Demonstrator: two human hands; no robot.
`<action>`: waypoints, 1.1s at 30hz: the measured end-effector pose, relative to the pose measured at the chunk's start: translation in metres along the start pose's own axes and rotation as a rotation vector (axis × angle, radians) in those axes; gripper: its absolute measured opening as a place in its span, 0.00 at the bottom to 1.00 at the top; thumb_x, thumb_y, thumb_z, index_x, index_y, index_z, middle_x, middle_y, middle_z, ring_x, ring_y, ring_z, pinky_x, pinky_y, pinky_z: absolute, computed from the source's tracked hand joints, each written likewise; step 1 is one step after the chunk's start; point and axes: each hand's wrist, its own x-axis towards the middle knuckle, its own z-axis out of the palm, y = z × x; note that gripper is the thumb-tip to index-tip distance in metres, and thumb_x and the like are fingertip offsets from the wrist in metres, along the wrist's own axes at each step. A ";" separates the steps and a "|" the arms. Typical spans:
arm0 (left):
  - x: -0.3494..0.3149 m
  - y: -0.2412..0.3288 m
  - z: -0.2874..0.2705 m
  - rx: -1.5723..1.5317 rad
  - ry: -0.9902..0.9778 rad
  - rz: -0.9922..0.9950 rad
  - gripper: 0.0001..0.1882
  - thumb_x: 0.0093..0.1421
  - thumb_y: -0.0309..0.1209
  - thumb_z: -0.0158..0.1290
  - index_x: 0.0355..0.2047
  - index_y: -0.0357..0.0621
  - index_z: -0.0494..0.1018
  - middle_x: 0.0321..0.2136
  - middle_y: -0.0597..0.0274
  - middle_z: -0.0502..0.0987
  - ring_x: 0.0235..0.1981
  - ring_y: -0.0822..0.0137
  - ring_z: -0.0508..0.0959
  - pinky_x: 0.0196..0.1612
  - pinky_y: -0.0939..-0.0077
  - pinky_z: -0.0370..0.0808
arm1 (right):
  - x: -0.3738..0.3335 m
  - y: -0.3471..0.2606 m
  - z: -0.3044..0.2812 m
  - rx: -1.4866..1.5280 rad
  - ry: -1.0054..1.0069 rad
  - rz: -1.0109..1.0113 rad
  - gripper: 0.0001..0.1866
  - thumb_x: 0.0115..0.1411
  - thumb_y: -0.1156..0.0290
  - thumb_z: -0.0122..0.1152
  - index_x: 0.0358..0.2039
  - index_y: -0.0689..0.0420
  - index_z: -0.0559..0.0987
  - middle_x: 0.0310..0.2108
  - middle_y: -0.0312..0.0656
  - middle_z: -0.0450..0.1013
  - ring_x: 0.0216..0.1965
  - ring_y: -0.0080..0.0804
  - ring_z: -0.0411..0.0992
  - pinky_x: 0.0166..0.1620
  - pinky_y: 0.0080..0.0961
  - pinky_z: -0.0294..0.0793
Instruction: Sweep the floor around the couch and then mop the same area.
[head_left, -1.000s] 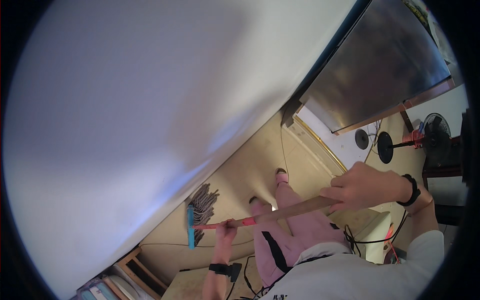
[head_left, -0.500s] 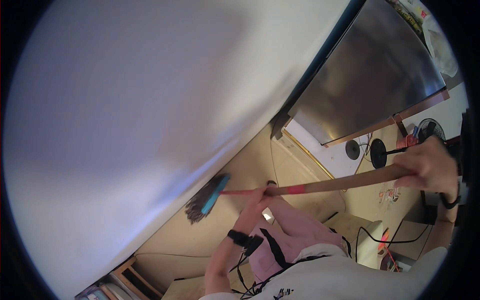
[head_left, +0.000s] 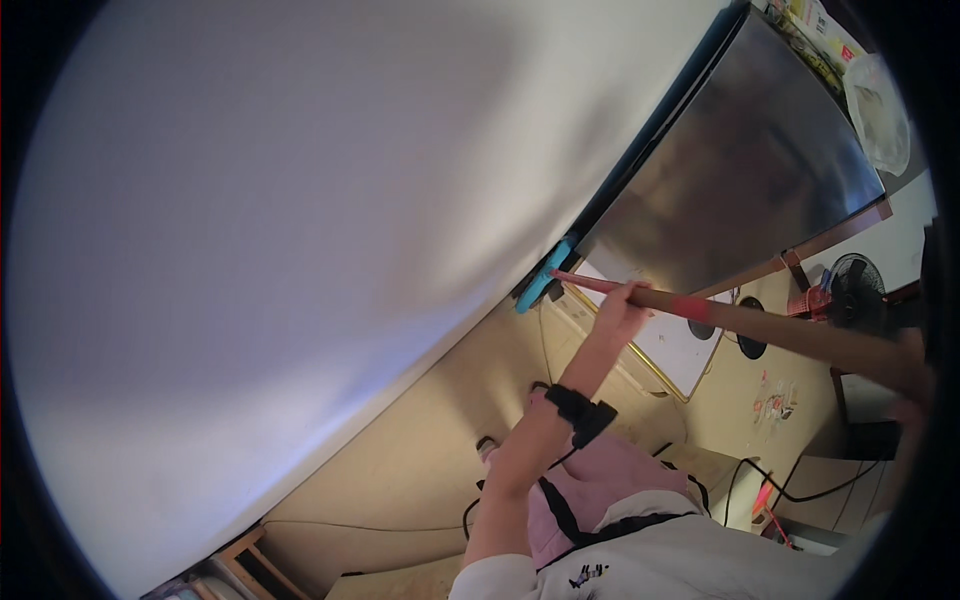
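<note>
A broom slants across the view, its blue head (head_left: pixel 537 286) against the foot of the wall, near the corner of a shiny metal surface. Little of its dark bristles shows there. From the head a red-and-brown handle (head_left: pixel 780 328) runs to the right edge. My left hand (head_left: pixel 624 312) is closed round the lower part of this handle, just above its thin red section. At the far right, my right hand (head_left: pixel 908 380) is blurred and dark, at the upper end of the handle, closed on it.
A pale wall (head_left: pixel 280 200) fills the left. The metal surface (head_left: pixel 740 160) has a wooden edge, with a gold-framed white board (head_left: pixel 672 350) below it. A black fan (head_left: pixel 858 283) stands at the right. Thin cables (head_left: pixel 360 527) lie along the floor; small litter (head_left: pixel 775 402) is scattered there.
The broom head has moved up and right along the wall base, toward the metal surface. My left hand has gone with it; my right hand has shifted right and slightly down.
</note>
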 end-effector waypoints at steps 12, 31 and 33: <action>0.002 0.050 -0.130 -0.063 0.271 0.179 0.04 0.56 0.24 0.36 0.30 0.36 0.58 0.27 0.57 0.64 0.29 0.65 0.67 0.38 0.73 0.68 | 0.068 -0.030 0.063 0.088 0.201 -0.023 0.25 0.24 0.62 0.62 0.27 0.61 0.70 0.11 0.32 0.59 0.09 0.27 0.60 0.18 0.26 0.50; -0.307 0.078 -0.191 0.128 0.458 0.369 0.08 0.49 0.23 0.43 0.29 0.30 0.65 0.29 0.55 0.68 0.36 0.65 0.67 0.45 0.72 0.62 | 0.087 -0.068 0.050 0.477 0.259 -0.609 0.15 0.32 0.64 0.60 0.17 0.60 0.68 0.07 0.35 0.61 0.09 0.32 0.63 0.11 0.26 0.57; -0.339 0.081 -0.207 -0.076 0.393 0.396 0.05 0.47 0.21 0.43 0.26 0.31 0.65 0.28 0.55 0.68 0.34 0.65 0.68 0.42 0.74 0.64 | 0.097 -0.081 0.058 0.534 0.243 -0.658 0.13 0.35 0.66 0.58 0.18 0.60 0.67 0.08 0.37 0.61 0.09 0.33 0.63 0.11 0.26 0.58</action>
